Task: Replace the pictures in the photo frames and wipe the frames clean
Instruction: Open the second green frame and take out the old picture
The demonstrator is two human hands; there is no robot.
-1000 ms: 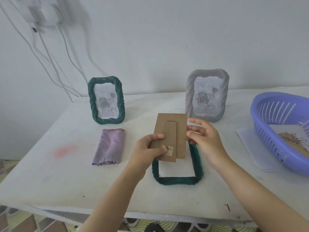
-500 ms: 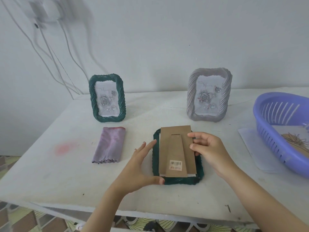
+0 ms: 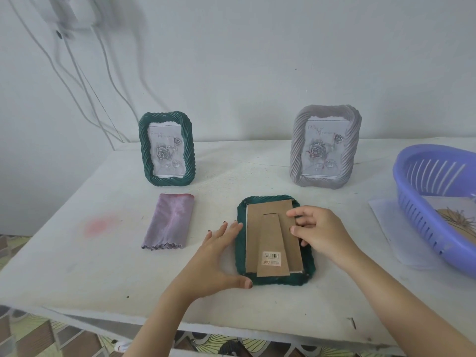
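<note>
A: What stands around the work on the white table (image 3: 77, 266)?

B: At the back, near the wall, a green frame (image 3: 167, 150) stands upright on the left and a grey frame (image 3: 325, 149) stands upright on the right, each showing a rose picture. A folded purple cloth (image 3: 169, 220) lies flat in front of the green one. At the right edge sits a purple slotted basket (image 3: 422, 202) with a picture (image 3: 461, 222) inside, resting on a pale sheet (image 3: 386, 222). Cables (image 3: 85, 81) hang down the wall at the left. A pink stain (image 3: 100, 225) marks the table left of the cloth.

A: And the frame being handled?

B: A second green frame (image 3: 277, 279) lies face down in the middle, between the two hands. The brown cardboard backing (image 3: 270, 215), with its stand flap and barcode sticker (image 3: 271, 258), sits in the frame's opening.

A: How do the hands lie?

B: The left hand (image 3: 215, 256) is spread flat, fingers apart, along the frame's left edge, its thumb at the lower left corner. The right hand (image 3: 322, 231) rests over the right side, fingers loosely curled, fingertips (image 3: 292, 230) touching the backing. Neither hand grips anything, and nothing stands between them and the frame.
</note>
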